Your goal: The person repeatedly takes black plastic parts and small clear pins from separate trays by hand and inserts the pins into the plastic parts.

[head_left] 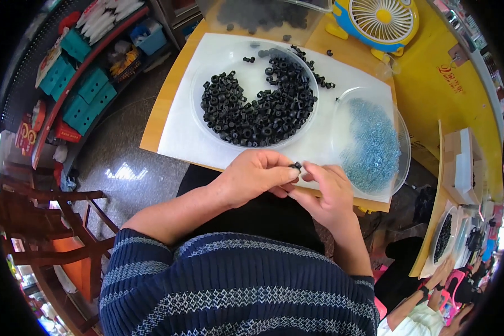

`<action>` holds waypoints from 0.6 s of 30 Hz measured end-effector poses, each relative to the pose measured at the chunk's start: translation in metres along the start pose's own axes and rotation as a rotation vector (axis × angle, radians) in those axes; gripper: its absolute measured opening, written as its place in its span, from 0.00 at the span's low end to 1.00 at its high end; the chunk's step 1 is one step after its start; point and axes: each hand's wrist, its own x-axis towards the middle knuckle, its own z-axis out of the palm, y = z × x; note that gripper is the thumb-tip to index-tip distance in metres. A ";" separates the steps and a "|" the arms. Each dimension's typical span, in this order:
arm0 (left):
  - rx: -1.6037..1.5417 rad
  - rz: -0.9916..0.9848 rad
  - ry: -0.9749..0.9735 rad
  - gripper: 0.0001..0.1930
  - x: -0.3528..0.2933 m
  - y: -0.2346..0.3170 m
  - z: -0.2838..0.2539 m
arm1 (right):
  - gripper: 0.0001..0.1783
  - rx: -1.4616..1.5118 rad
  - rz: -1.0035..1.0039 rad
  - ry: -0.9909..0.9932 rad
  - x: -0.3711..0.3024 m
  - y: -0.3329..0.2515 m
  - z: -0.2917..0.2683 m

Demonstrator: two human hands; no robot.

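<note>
Left hand [252,175]: located at the centre of the frame, in front of the near edge of the bench [153,131]. Its grip is narrow, holding one small black part [295,166] between thumb and forefinger. The part is at the centre of the frame, just right of the left thumb tip.

Right hand [331,193]: located right of centre, facing the left hand. Its fingers are bent, with the forefinger tip near the part. Whether this grip holds anything cannot be told.

Large clear dish [224,59]: located at upper centre, on a white sheet [176,137] that covers most of the bench. It contains a heap of black pieces [252,123]; further loose pieces lie beside its upper right rim.

Smaller clear dish [340,124]: located right of centre. It contains fine pale-blue pieces [375,145], massed toward its right side.

Blue-and-yellow fan [383,18]: located at upper right, beyond the dishes. Clear box [318,22]: located at top centre, with dark pieces inside.
</note>
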 end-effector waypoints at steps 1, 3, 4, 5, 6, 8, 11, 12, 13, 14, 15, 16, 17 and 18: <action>0.046 0.028 0.015 0.11 0.003 0.009 0.002 | 0.20 -0.003 -0.010 0.002 -0.004 -0.001 -0.007; 0.299 0.178 0.000 0.14 0.016 0.032 0.018 | 0.17 0.062 0.082 0.069 -0.015 0.000 -0.020; 0.471 0.259 -0.037 0.15 0.028 0.043 0.025 | 0.17 0.064 0.070 0.069 -0.017 -0.002 -0.024; 0.598 0.456 -0.023 0.16 0.045 0.049 0.038 | 0.16 0.042 0.068 0.052 -0.019 -0.003 -0.027; 0.724 0.654 -0.010 0.18 0.057 0.056 0.046 | 0.14 0.017 0.065 0.035 -0.019 -0.005 -0.030; 0.803 0.738 0.097 0.17 0.075 0.067 0.039 | 0.13 0.020 0.042 0.047 -0.021 -0.005 -0.033; 1.082 0.779 0.345 0.13 0.106 0.078 -0.010 | 0.11 0.025 0.039 0.057 -0.021 0.002 -0.031; 1.301 0.714 0.419 0.12 0.108 0.085 -0.034 | 0.10 0.037 0.045 0.043 -0.020 0.002 -0.030; 1.509 0.646 0.479 0.11 0.114 0.088 -0.051 | 0.10 0.023 0.054 0.046 -0.018 0.003 -0.030; 1.574 0.564 0.496 0.10 0.121 0.086 -0.063 | 0.09 0.025 0.047 0.038 -0.015 0.006 -0.028; 1.638 0.480 0.516 0.10 0.127 0.084 -0.072 | 0.09 0.030 0.037 0.030 -0.011 0.008 -0.026; 1.637 0.487 0.514 0.10 0.132 0.079 -0.078 | 0.09 0.025 0.036 0.033 -0.007 0.009 -0.025; 1.694 0.524 0.444 0.08 0.135 0.076 -0.078 | 0.09 0.018 0.028 0.044 -0.004 0.009 -0.025; 1.748 0.561 0.374 0.06 0.137 0.073 -0.079 | 0.08 0.012 0.019 0.055 -0.003 0.010 -0.025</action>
